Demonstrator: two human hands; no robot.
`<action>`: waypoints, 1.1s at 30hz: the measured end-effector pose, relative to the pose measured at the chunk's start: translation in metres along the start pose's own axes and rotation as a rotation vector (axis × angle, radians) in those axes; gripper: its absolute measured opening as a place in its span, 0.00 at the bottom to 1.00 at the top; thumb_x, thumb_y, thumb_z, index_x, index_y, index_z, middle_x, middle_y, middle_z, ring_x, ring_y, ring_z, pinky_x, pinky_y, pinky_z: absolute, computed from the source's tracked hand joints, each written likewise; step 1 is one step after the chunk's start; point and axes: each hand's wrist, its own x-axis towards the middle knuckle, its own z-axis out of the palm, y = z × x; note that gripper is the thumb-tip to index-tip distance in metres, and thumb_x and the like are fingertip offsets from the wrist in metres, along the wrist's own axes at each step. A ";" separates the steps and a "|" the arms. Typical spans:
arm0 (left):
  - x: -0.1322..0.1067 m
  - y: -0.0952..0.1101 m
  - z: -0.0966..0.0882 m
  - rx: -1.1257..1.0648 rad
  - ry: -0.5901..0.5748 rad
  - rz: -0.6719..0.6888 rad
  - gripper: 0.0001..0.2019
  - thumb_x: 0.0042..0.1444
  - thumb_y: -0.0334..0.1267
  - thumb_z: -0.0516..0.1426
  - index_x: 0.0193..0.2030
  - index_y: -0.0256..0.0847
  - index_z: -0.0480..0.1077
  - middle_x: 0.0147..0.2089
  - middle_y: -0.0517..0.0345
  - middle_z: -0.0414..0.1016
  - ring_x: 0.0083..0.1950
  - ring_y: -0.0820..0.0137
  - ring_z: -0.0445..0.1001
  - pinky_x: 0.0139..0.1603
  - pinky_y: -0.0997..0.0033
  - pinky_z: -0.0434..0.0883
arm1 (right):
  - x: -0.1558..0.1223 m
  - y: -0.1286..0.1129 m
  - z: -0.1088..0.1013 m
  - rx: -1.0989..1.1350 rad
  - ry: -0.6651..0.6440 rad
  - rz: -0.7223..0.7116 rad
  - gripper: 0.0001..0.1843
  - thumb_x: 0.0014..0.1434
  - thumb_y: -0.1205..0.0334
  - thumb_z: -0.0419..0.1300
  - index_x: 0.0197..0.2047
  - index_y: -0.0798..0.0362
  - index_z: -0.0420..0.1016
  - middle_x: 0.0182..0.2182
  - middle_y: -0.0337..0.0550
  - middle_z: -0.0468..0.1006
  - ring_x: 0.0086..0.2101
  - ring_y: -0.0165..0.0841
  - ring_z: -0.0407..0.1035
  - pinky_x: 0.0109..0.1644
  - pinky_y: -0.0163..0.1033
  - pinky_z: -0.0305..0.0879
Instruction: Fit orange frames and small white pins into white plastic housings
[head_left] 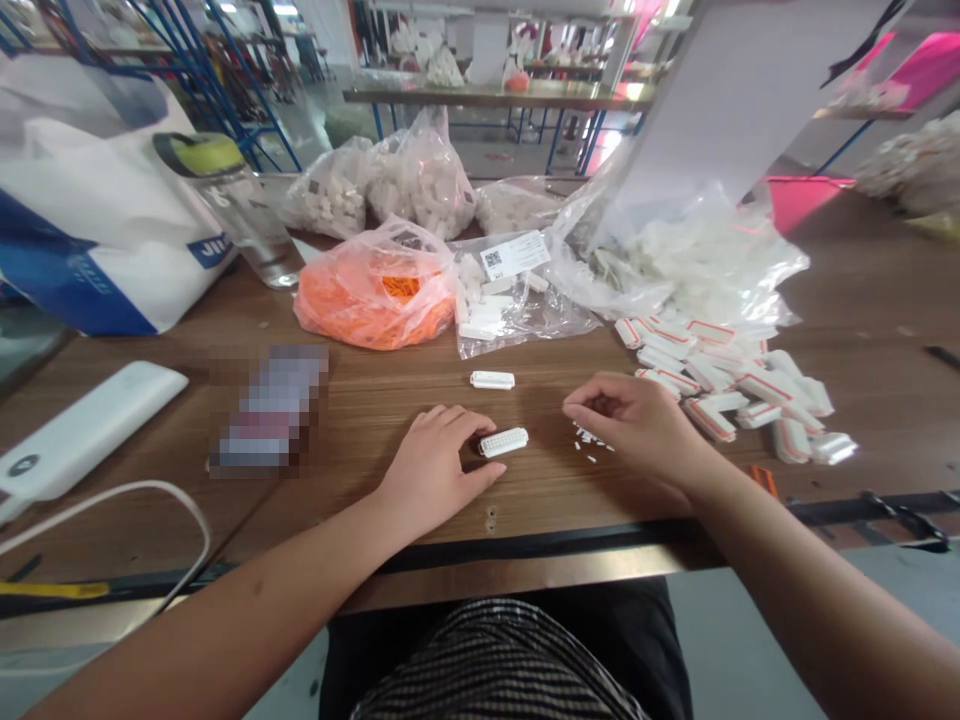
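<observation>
A white connector housing (504, 442), with rows of small holes facing up, lies on the table between the thumb and index finger of my left hand (435, 455). Those fingers are apart around its left end; I cannot tell whether they touch it. My right hand (637, 420) is closed in a pinch over a scatter of tiny white pieces (589, 438), part of which it covers. Anything between its fingertips is too small to make out. Just beyond my left hand a second white connector housing (493, 380) lies flat.
To the right is a heap of white housings with orange strips (739, 380). Behind stand a bag of orange parts (375, 290), a labelled clear bag (495, 300) and more plastic bags. A bottle (247, 220), a blurred-out rectangle (270, 410) and a white power bank (97, 425) are at left.
</observation>
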 end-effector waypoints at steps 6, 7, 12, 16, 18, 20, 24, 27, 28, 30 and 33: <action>-0.003 -0.003 0.001 0.002 0.007 0.025 0.05 0.54 0.36 0.61 0.38 0.43 0.71 0.36 0.61 0.75 0.40 0.64 0.70 0.43 0.61 0.62 | 0.010 -0.029 0.037 0.060 -0.171 -0.205 0.05 0.56 0.67 0.60 0.28 0.52 0.76 0.28 0.39 0.74 0.31 0.31 0.68 0.38 0.39 0.64; -0.003 -0.004 0.001 0.003 0.016 0.031 0.05 0.54 0.36 0.61 0.38 0.43 0.71 0.35 0.61 0.75 0.39 0.65 0.71 0.43 0.62 0.62 | 0.012 -0.030 0.042 0.058 -0.183 -0.237 0.05 0.55 0.67 0.61 0.28 0.52 0.76 0.28 0.39 0.74 0.33 0.31 0.68 0.40 0.40 0.64; 0.000 -0.006 0.004 0.005 0.039 0.036 0.03 0.54 0.36 0.61 0.36 0.42 0.70 0.34 0.61 0.76 0.39 0.65 0.71 0.42 0.62 0.62 | 0.016 -0.026 0.052 0.055 -0.188 -0.293 0.06 0.56 0.67 0.61 0.27 0.51 0.75 0.31 0.41 0.74 0.36 0.34 0.68 0.45 0.45 0.63; 0.000 -0.007 0.007 -0.013 0.045 0.026 0.04 0.54 0.36 0.61 0.35 0.42 0.70 0.34 0.62 0.76 0.38 0.66 0.71 0.42 0.62 0.62 | 0.013 -0.022 0.055 0.063 -0.157 -0.281 0.06 0.56 0.66 0.61 0.28 0.50 0.76 0.31 0.40 0.74 0.36 0.34 0.68 0.46 0.46 0.62; 0.001 -0.008 0.008 -0.022 0.049 0.023 0.04 0.53 0.37 0.62 0.34 0.42 0.70 0.34 0.63 0.76 0.38 0.66 0.72 0.42 0.63 0.62 | 0.012 -0.022 0.057 0.072 -0.151 -0.275 0.05 0.56 0.66 0.61 0.29 0.50 0.76 0.31 0.40 0.74 0.36 0.34 0.68 0.46 0.46 0.62; 0.001 -0.009 0.009 -0.033 0.050 0.014 0.05 0.53 0.37 0.62 0.34 0.42 0.70 0.33 0.63 0.76 0.38 0.67 0.72 0.42 0.63 0.62 | 0.011 -0.022 0.058 0.084 -0.143 -0.258 0.05 0.56 0.66 0.61 0.28 0.50 0.76 0.31 0.40 0.74 0.36 0.34 0.68 0.46 0.46 0.62; 0.001 -0.009 0.008 -0.053 0.054 0.007 0.05 0.52 0.36 0.63 0.34 0.42 0.70 0.33 0.63 0.76 0.38 0.67 0.72 0.43 0.62 0.62 | 0.010 -0.021 0.060 0.086 -0.128 -0.243 0.06 0.56 0.66 0.61 0.28 0.51 0.77 0.31 0.41 0.74 0.36 0.34 0.68 0.46 0.46 0.62; 0.001 -0.008 0.008 -0.055 0.060 0.008 0.05 0.51 0.35 0.63 0.33 0.42 0.71 0.33 0.63 0.76 0.37 0.67 0.72 0.42 0.62 0.62 | 0.010 -0.021 0.060 0.062 -0.128 -0.284 0.06 0.56 0.67 0.61 0.28 0.51 0.76 0.30 0.40 0.74 0.36 0.34 0.68 0.46 0.45 0.63; 0.001 -0.008 0.008 -0.055 0.061 0.007 0.05 0.51 0.35 0.63 0.33 0.42 0.71 0.33 0.63 0.76 0.37 0.67 0.72 0.42 0.62 0.62 | 0.010 -0.021 0.060 0.052 -0.129 -0.301 0.06 0.56 0.68 0.61 0.28 0.51 0.76 0.30 0.40 0.74 0.36 0.33 0.68 0.46 0.45 0.63; 0.002 -0.007 0.008 -0.059 0.064 0.005 0.05 0.51 0.35 0.63 0.33 0.42 0.70 0.33 0.63 0.76 0.37 0.67 0.72 0.43 0.62 0.62 | 0.011 -0.022 0.059 0.032 -0.126 -0.335 0.06 0.55 0.69 0.60 0.28 0.52 0.75 0.30 0.41 0.74 0.35 0.33 0.67 0.45 0.44 0.63; 0.002 -0.006 0.008 -0.071 0.059 -0.002 0.05 0.51 0.35 0.63 0.33 0.42 0.70 0.32 0.63 0.76 0.37 0.67 0.72 0.43 0.62 0.62 | 0.011 -0.026 0.056 -0.043 -0.121 -0.388 0.07 0.56 0.68 0.59 0.28 0.52 0.75 0.29 0.41 0.74 0.35 0.33 0.67 0.44 0.44 0.62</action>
